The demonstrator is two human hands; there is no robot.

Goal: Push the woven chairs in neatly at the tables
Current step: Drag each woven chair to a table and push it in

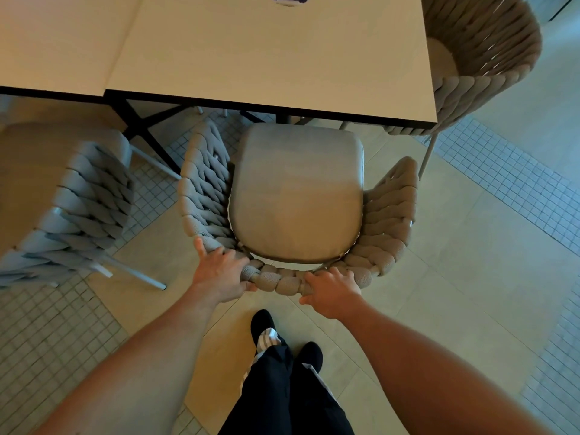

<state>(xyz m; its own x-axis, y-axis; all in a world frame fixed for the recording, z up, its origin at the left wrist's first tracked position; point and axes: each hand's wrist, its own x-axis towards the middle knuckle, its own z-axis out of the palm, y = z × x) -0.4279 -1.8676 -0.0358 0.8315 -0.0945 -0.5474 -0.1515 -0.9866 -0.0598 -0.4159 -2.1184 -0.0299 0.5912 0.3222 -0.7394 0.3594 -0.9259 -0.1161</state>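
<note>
Head view, both arms outstretched, left hand [219, 274] and right hand [332, 291] fingers gripping woven chair [298, 196] backrest

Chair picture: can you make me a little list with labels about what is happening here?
middle chair: front edge of its seat just at the table edge
left hand: grips the woven back rim
right hand: grips the same rim
other chairs: one at left, one at far right
floor: tiles

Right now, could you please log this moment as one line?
left hand: grips backrest | right hand: grips backrest | woven chair: mostly out from table
</note>
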